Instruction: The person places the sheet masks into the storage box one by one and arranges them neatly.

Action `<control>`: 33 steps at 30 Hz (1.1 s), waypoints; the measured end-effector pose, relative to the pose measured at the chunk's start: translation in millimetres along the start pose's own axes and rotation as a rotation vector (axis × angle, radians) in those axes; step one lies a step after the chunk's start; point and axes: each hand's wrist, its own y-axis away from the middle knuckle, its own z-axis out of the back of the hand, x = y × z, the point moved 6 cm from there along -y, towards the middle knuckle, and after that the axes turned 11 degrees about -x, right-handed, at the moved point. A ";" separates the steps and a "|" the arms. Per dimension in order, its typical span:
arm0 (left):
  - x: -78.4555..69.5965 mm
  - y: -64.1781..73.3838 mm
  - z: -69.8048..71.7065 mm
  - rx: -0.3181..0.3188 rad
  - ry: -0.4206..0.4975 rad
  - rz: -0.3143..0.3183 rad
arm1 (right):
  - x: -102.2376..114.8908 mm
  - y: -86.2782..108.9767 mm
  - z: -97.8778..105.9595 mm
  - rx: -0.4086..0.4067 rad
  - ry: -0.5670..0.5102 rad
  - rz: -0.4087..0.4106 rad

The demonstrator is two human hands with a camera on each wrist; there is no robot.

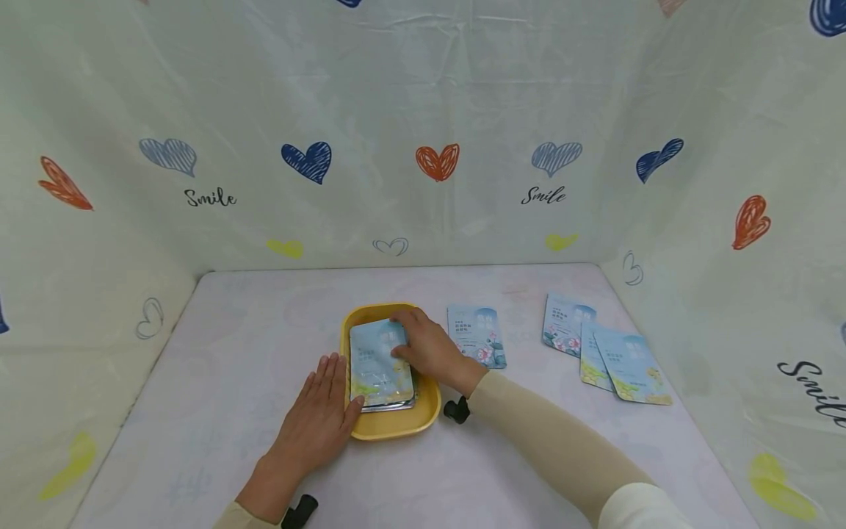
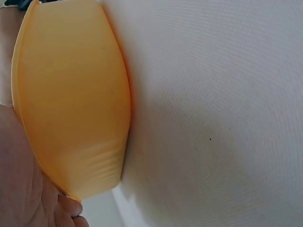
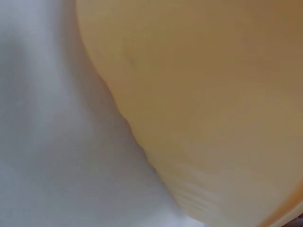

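A yellow tray (image 1: 390, 426) stands on the table, with a small stack of flat light-blue sachets (image 1: 378, 360) inside it. My right hand (image 1: 432, 349) reaches over the tray's right rim and grips the top sachet along its right edge, thumb toward me and fingers toward the far corner. Against the left rim lies my left hand (image 1: 319, 415), its fingers straight and the thumb over the edge. The left wrist view has the tray's outer wall (image 2: 75, 94) beside the palm (image 2: 19, 170). In the right wrist view the tray wall (image 3: 199, 94) fills most of the picture; the right fingers are hidden.
One blue sachet (image 1: 476, 334) with pink flowers lies just right of the tray. Farther right, a flowered sachet (image 1: 565, 323) and two overlapping sachets (image 1: 631, 367) lie near the table's right edge. A curtain (image 1: 396, 95) printed with hearts surrounds the table (image 1: 264, 316).
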 end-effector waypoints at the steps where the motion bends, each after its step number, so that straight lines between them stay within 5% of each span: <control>1: -0.3 0.0 0.1 -0.001 0.001 0.000 | 0.0 0.4 0.0 -0.002 -0.001 -0.001; 11: -1.8 0.0 0.9 -0.007 0.004 0.000 | 1.6 4.5 2.8 -0.030 0.039 0.026; 20: -1.0 -0.7 -1.5 0.006 -0.004 0.014 | -6.5 3.3 24.7 -0.157 0.056 0.056; 27: -0.8 -0.7 -3.7 0.028 -0.013 0.033 | -38.2 6.0 48.2 -0.273 0.091 0.064; 33: -0.5 -1.5 -4.7 0.015 -0.011 0.029 | -78.0 12.1 65.3 -0.264 0.175 -0.004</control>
